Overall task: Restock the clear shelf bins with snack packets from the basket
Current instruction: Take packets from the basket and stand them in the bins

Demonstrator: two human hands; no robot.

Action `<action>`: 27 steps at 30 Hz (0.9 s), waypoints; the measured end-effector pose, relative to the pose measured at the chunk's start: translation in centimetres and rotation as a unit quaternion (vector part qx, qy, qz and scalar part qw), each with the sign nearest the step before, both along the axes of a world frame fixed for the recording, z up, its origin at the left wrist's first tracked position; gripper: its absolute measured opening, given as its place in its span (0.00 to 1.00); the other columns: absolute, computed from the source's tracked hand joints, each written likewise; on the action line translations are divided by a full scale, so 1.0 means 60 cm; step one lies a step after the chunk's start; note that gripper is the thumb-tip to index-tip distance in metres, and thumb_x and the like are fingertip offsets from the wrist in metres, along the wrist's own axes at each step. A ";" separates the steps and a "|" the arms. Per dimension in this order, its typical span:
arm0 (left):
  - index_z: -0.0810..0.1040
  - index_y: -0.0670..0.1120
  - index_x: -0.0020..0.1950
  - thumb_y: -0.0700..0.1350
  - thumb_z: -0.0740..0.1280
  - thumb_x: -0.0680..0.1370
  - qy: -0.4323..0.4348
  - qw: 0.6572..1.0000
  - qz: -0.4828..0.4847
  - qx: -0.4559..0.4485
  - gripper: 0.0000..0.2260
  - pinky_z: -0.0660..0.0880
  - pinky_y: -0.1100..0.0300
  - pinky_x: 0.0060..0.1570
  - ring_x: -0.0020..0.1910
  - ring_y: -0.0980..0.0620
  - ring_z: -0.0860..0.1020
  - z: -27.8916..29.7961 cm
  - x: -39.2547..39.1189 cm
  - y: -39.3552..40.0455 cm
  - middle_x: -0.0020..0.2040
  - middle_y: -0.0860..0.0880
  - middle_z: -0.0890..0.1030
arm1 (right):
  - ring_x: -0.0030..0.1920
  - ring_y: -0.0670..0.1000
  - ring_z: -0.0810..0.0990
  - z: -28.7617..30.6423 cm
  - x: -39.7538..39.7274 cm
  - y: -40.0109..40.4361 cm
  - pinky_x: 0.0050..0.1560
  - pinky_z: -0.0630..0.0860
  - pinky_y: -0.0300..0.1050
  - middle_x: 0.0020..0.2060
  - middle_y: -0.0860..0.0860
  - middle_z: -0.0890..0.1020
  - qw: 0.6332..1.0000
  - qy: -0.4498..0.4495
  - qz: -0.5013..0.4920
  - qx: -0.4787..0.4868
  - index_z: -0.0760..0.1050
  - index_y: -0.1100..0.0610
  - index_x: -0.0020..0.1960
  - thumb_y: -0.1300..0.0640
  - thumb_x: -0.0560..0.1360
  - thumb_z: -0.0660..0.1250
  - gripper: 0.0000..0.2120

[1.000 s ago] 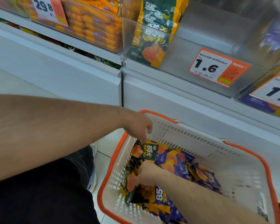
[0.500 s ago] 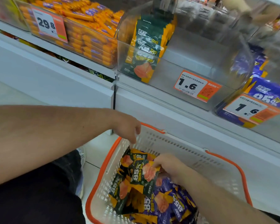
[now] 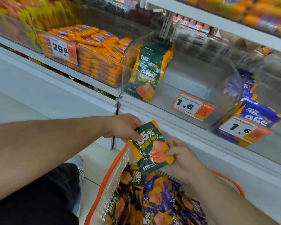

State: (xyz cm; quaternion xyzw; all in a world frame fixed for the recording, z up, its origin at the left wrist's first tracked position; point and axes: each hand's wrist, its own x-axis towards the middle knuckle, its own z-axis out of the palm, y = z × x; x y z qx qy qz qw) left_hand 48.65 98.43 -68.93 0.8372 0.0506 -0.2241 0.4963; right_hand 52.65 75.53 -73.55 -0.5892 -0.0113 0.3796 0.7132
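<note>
Both hands, left hand (image 3: 125,129) and right hand (image 3: 183,158), pinch one glossy dark-green-and-orange snack packet (image 3: 150,146) above the white orange-rimmed plastic basket (image 3: 113,177); the slick foil could slip before reaching the clear plastic bin (image 3: 193,88) at one o'clock.

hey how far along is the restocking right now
Early on. Done: a short row of green packets stands at the left of the clear bin, the rest bare. In hand: the left hand and right hand share a grip on one green packet above the basket. Left: many green and purple packets fill it.
</note>
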 end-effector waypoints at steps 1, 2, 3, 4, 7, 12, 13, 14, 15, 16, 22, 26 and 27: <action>0.78 0.50 0.47 0.43 0.73 0.76 -0.023 0.999 0.023 -0.016 0.05 0.75 0.60 0.41 0.43 0.55 0.79 0.007 0.001 0.001 0.45 0.55 0.84 | 0.44 0.61 0.76 0.007 0.005 0.002 0.40 0.75 0.52 0.42 0.63 0.75 0.999 -0.033 0.010 -0.021 0.69 0.63 0.42 0.72 0.53 0.66 0.18; 0.78 0.49 0.48 0.43 0.73 0.75 -0.046 0.997 0.045 -0.032 0.06 0.74 0.61 0.41 0.42 0.55 0.78 0.014 0.003 0.002 0.45 0.55 0.84 | 0.45 0.60 0.79 0.020 0.009 0.004 0.40 0.77 0.52 0.45 0.63 0.78 0.997 -0.064 0.027 -0.037 0.72 0.62 0.47 0.73 0.54 0.64 0.21; 0.78 0.49 0.48 0.42 0.74 0.75 -0.066 0.994 0.066 -0.051 0.06 0.73 0.61 0.41 0.42 0.55 0.77 0.022 0.004 0.003 0.46 0.55 0.84 | 0.45 0.60 0.81 0.038 0.012 0.009 0.41 0.79 0.54 0.48 0.62 0.81 0.994 -0.090 0.042 -0.045 0.73 0.63 0.52 0.75 0.56 0.64 0.24; 0.78 0.48 0.49 0.41 0.74 0.74 -0.084 0.990 0.086 -0.072 0.07 0.73 0.59 0.41 0.42 0.54 0.78 0.028 0.005 0.003 0.47 0.54 0.84 | 0.47 0.60 0.82 0.057 0.016 0.018 0.46 0.80 0.55 0.50 0.62 0.82 0.991 -0.111 0.051 -0.048 0.73 0.63 0.56 0.76 0.60 0.66 0.25; 0.79 0.46 0.51 0.38 0.74 0.74 -0.131 0.976 0.121 -0.122 0.09 0.74 0.56 0.43 0.43 0.52 0.80 0.041 0.009 0.006 0.48 0.52 0.85 | 0.49 0.60 0.82 0.100 0.033 0.041 0.53 0.78 0.56 0.53 0.63 0.83 0.979 -0.181 0.054 -0.073 0.75 0.63 0.60 0.71 0.74 0.65 0.15; 0.76 0.44 0.54 0.40 0.73 0.75 -0.226 0.919 0.240 -0.218 0.10 0.77 0.64 0.38 0.42 0.59 0.81 0.065 0.016 0.006 0.53 0.52 0.82 | 0.46 0.58 0.84 0.148 0.067 0.070 0.54 0.79 0.62 0.44 0.61 0.85 0.903 -0.376 0.062 -0.198 0.84 0.58 0.43 0.57 0.73 0.73 0.04; 0.76 0.45 0.55 0.44 0.71 0.77 -0.240 0.903 0.277 -0.224 0.09 0.76 0.64 0.37 0.40 0.59 0.81 0.070 0.017 0.007 0.51 0.53 0.82 | 0.44 0.58 0.84 0.161 0.074 0.075 0.51 0.78 0.66 0.42 0.63 0.85 0.881 -0.421 0.038 -0.211 0.83 0.58 0.40 0.51 0.69 0.74 0.09; 0.75 0.46 0.56 0.49 0.68 0.79 -0.250 0.892 0.309 -0.218 0.10 0.75 0.61 0.39 0.39 0.57 0.80 0.072 0.019 0.009 0.49 0.52 0.81 | 0.43 0.60 0.84 0.178 0.079 0.081 0.48 0.78 0.67 0.40 0.64 0.84 0.861 -0.462 0.007 -0.212 0.83 0.58 0.39 0.48 0.67 0.73 0.13; 0.75 0.47 0.56 0.52 0.65 0.80 -0.257 0.884 0.332 -0.207 0.10 0.74 0.58 0.41 0.40 0.55 0.79 0.074 0.021 0.010 0.48 0.51 0.81 | 0.42 0.62 0.84 0.198 0.083 0.088 0.47 0.79 0.66 0.39 0.64 0.84 0.845 -0.494 -0.029 -0.201 0.83 0.59 0.38 0.47 0.68 0.72 0.14; 0.74 0.48 0.54 0.53 0.63 0.81 -0.262 0.877 0.349 -0.200 0.09 0.74 0.58 0.42 0.41 0.53 0.79 0.075 0.022 0.011 0.47 0.50 0.81 | 0.40 0.62 0.84 0.218 0.088 0.095 0.45 0.81 0.61 0.39 0.63 0.85 0.836 -0.516 -0.062 -0.178 0.84 0.58 0.38 0.49 0.70 0.72 0.12; 0.73 0.47 0.48 0.45 0.67 0.79 -0.278 0.904 0.291 -0.142 0.03 0.70 0.73 0.31 0.36 0.61 0.77 0.063 0.025 -0.010 0.47 0.52 0.81 | 0.25 0.43 0.74 0.279 0.146 0.142 0.36 0.72 0.43 0.27 0.55 0.79 0.795 -0.563 -0.144 -0.177 0.79 0.67 0.36 0.55 0.76 0.69 0.16; 0.74 0.51 0.50 0.41 0.66 0.78 -0.257 0.950 0.173 -0.030 0.05 0.73 0.65 0.35 0.34 0.58 0.76 0.042 0.024 -0.015 0.46 0.52 0.80 | 0.24 0.47 0.74 0.275 0.184 0.171 0.29 0.70 0.41 0.25 0.54 0.73 0.853 -0.468 -0.158 -0.166 0.72 0.60 0.30 0.57 0.77 0.69 0.18; 0.74 0.51 0.53 0.42 0.66 0.78 -0.249 0.959 0.138 0.005 0.05 0.72 0.65 0.35 0.34 0.58 0.75 0.038 0.022 -0.015 0.43 0.54 0.78 | 0.23 0.47 0.74 0.277 0.191 0.177 0.27 0.68 0.40 0.26 0.54 0.70 0.864 -0.447 -0.169 -0.157 0.67 0.57 0.30 0.58 0.77 0.69 0.20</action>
